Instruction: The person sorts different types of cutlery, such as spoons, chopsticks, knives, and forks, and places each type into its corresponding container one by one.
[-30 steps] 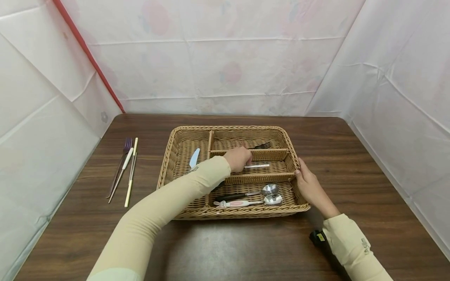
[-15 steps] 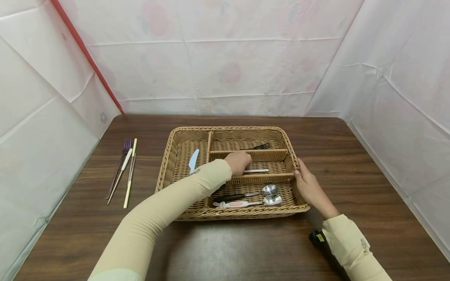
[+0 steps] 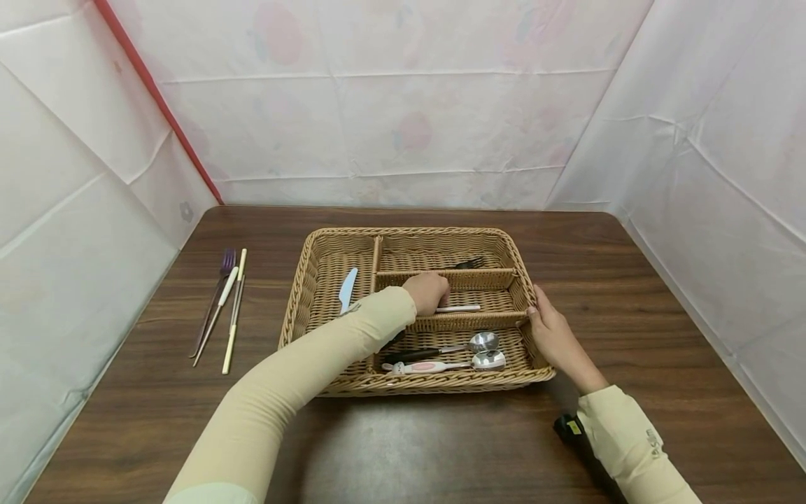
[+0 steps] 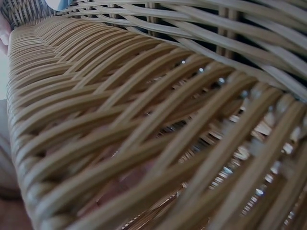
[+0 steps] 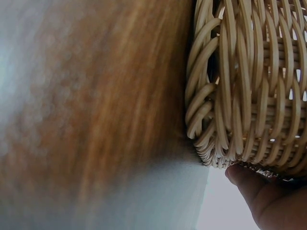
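A wicker basket [image 3: 441, 382] with several compartments stands on the table. My left hand [image 3: 427, 292] reaches into its middle compartment and pinches a pale, thin utensil [image 3: 458, 308] lying along the front divider; its fingertips are hidden in the head view. Wicker fills most of the left wrist view. My right hand [image 3: 555, 339] grips the basket's right rim, thumb on the inner side; the right wrist view shows the hand [image 5: 276, 199] at the wicker wall [image 5: 254, 86]. In the front compartment lie two spoons [image 3: 483, 341], one black-handled, one with a pink and white handle [image 3: 423, 367].
A light blue knife [image 3: 347, 288] lies in the left compartment, and a dark fork [image 3: 469, 264] in the back one. On the table's left are a purple fork [image 3: 228, 262], a white-handled utensil [image 3: 229, 285] and yellow-ended utensils [image 3: 230, 346]. White sheets [image 3: 403, 105] stand behind and beside the table.
My left hand and the pale utensil have shifted slightly toward the front of the middle compartment. My right hand has stayed on the rim.
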`<state>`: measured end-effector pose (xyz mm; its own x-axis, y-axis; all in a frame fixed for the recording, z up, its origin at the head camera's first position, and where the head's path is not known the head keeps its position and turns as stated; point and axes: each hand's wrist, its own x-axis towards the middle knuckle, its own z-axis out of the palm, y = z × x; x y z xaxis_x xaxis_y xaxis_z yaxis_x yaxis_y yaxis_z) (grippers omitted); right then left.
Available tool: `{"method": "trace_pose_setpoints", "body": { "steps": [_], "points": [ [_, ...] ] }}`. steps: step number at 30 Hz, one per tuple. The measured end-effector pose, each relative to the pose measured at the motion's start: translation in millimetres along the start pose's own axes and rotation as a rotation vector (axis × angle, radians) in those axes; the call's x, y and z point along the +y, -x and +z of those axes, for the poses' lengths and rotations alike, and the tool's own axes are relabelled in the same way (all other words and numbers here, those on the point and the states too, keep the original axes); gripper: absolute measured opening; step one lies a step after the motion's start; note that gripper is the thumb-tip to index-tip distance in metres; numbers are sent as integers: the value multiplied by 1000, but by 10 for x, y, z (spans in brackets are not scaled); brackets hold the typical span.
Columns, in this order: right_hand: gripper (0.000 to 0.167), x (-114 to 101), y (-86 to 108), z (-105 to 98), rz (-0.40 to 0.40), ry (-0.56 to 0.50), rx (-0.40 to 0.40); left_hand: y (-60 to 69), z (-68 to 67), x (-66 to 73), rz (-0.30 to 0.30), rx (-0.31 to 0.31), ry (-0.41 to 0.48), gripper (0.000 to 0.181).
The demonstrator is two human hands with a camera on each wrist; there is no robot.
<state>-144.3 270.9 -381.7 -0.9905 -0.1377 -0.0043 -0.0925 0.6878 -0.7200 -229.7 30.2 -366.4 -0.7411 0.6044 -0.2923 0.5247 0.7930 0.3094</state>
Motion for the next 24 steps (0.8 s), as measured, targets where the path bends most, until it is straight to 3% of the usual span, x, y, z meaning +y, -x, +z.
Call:
{"method": "trace_pose_setpoints", "body": {
  "steps": [9,15,21,24],
  "points": [
    [53,9,-7,5,3,8,-1,27,-15,25,-4,28,-106,28],
    [53,6,-1,11,16,21,2,88,-87,46,21,49,-87,40],
    [53,1,6,3,13,29,4,290,-312,38,30,122,-59,24],
    [53,1,9,1,10,31,5,410,-461,-46,6,175,-37,28]
  ]
}}
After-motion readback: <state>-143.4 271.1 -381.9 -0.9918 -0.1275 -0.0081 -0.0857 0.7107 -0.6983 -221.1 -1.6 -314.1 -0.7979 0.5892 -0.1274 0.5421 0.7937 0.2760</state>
